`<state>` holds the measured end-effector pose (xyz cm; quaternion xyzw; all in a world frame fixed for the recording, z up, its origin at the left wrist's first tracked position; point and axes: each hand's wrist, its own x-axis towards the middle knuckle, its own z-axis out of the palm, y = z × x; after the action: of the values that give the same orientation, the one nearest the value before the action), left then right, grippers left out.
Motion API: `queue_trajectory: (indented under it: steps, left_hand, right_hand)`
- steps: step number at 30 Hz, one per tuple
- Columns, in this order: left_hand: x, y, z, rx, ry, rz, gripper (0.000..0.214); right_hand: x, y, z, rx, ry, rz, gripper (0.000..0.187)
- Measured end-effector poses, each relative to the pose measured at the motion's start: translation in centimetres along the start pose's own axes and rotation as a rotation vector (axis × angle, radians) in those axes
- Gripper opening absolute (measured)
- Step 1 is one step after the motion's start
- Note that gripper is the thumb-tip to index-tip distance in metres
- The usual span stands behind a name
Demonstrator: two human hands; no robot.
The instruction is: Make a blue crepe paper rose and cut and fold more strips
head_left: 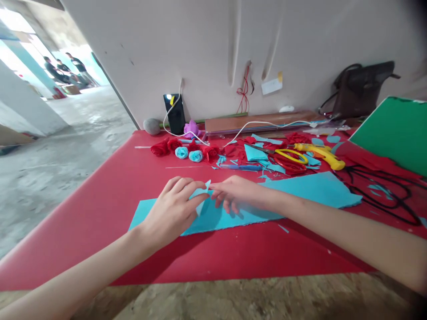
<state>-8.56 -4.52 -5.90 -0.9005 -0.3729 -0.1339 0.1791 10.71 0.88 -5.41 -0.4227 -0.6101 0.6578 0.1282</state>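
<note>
A long light-blue strip of paper (300, 191), crepe-like with ragged edges, lies across the red tabletop in front of me. Over its left part, my left hand (176, 206) is closed on a small light-blue paper piece (199, 192), thumb and fingers on either side. My right hand (236, 193) comes in from the right, its fingertips pinched at the pointed tip of that same piece. Fingers partly hide the small piece, so its full shape cannot be made out.
Behind the strip lie red paper roses (160, 147), blue paper roses (195, 156), a blue pen (242, 167), yellow-handled scissors (292, 155) and paper scraps. A yellow glue gun (320, 153) with a black cord is at right, near a green board (396, 133). A phone (175, 114) leans on the wall.
</note>
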Motion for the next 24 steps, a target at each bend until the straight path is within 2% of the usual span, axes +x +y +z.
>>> queue_trajectory:
  steps: [2, 4, 7, 10, 14, 17, 24]
  left_hand:
    - [-0.2, 0.0, 0.7, -0.039, 0.003, -0.062, 0.028]
    - [-0.6, -0.1, 1.3, -0.101, -0.002, -0.160, 0.033]
    - [-1.2, -0.2, 1.8, -0.273, -0.035, -0.309, 0.042]
    - [-1.9, -0.4, 1.9, -0.469, -0.060, -0.374, 0.043]
    - [-2.4, -0.4, 1.6, -0.625, -0.063, -0.353, 0.049]
    - [-2.6, -0.5, 1.3, -0.658, -0.113, -0.312, 0.052]
    - [-3.8, -1.5, 0.8, -0.431, -0.259, -0.173, 0.057]
  right_hand:
    - [0.2, 0.0, 0.1, 0.010, -0.019, 0.014, 0.041]
    - [0.3, 0.0, 0.2, 0.021, 0.002, 0.021, 0.041]
    - [0.3, -0.1, 0.3, 0.012, 0.036, 0.033, 0.030]
    - [0.5, 0.0, 0.5, -0.028, 0.042, 0.047, 0.021]
    - [1.1, 0.1, 0.8, -0.094, 0.064, -0.001, 0.025]
    - [1.3, 0.1, 1.0, -0.153, 0.077, -0.019, 0.028]
    - [0.5, 0.8, 0.3, -0.354, 0.155, -0.049, 0.018]
